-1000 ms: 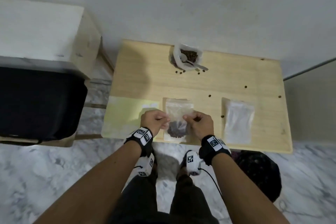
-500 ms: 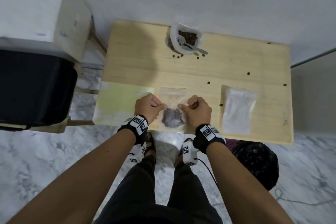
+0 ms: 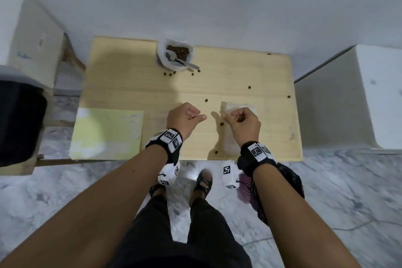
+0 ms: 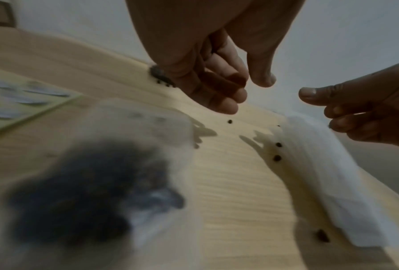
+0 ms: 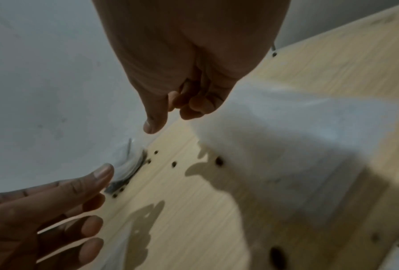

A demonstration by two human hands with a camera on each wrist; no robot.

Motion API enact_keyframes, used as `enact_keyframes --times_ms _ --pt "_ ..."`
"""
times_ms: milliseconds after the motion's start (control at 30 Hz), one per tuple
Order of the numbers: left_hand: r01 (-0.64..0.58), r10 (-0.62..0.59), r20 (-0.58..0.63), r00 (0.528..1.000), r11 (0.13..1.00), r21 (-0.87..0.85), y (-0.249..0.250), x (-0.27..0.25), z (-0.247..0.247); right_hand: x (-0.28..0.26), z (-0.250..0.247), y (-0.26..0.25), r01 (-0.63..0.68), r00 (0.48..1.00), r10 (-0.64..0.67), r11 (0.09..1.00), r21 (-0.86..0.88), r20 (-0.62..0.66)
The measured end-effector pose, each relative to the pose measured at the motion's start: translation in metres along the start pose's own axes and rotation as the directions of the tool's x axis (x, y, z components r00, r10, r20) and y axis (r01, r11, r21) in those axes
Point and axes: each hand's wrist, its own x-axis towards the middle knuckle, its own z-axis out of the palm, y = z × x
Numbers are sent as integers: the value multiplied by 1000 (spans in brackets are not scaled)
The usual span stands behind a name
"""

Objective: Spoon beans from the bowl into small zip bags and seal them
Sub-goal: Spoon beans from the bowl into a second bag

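A white bowl (image 3: 160,55) of dark beans (image 3: 179,51) with a metal spoon (image 3: 174,59) in it stands at the table's far edge. The filled zip bag (image 4: 97,173) lies flat right under my left wrist, blurred; the head view hides it. My left hand (image 3: 195,115) (image 4: 247,91) hovers over the table with loosely curled fingers and holds nothing. My right hand (image 3: 230,116) (image 5: 170,120) hangs over the top edge of a stack of empty zip bags (image 3: 230,143) (image 5: 286,137). Its fingers are curled and the thumb sticks out. I see nothing pinched between them.
Loose beans (image 3: 206,100) are scattered over the wooden table (image 3: 130,85). A yellow sheet (image 3: 106,132) lies at the front left corner. A black bin (image 3: 19,122) stands to the left, a white box (image 3: 380,93) to the right, and a dark bag (image 3: 289,180) on the floor.
Both hands have let go of the filled bag's top. The right hand has moved right, over the stack of empty bags. The left hand has lifted slightly.
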Motion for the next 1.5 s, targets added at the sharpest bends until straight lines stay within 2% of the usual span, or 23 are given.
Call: enact_keyframes --times_ms 167,267,433,533,700,833,967,1200,1367,1500 --pt "-39 41 109 993 999 -14 18 -4 54 18 -40 35 -23 996 20 999 -38 -83" --pt "-39 37 114 993 999 11 19 -4 81 25 -50 52 -63 994 56 996 -66 -98" --pt "-1 -2 40 999 998 66 24 -3 106 36 -54 66 -59 997 58 998 -1 -54" --pt "28 -27 -43 999 999 19 28 2 112 43 -58 67 -41 997 44 998 49 -66" --pt "-19 14 -72 997 997 -77 48 3 106 51 -69 54 58 997 -51 989 136 -57" --pt "-94 80 -89 993 982 -165 81 3 86 61 -82 26 132 991 -131 971 197 -22" --pt "-172 138 -146 980 952 -254 124 3 54 66 -96 -27 244 969 -248 935 258 -15" --pt "-348 245 -280 928 836 -423 194 -12 -11 56 -113 -138 452 874 -485 809 374 -7" --pt "-421 321 -279 905 766 -485 201 -28 -53 38 -96 -195 525 805 -592 737 425 32" --pt "-421 304 -307 902 777 -468 186 -30 -77 23 -63 -213 516 773 -622 731 447 125"
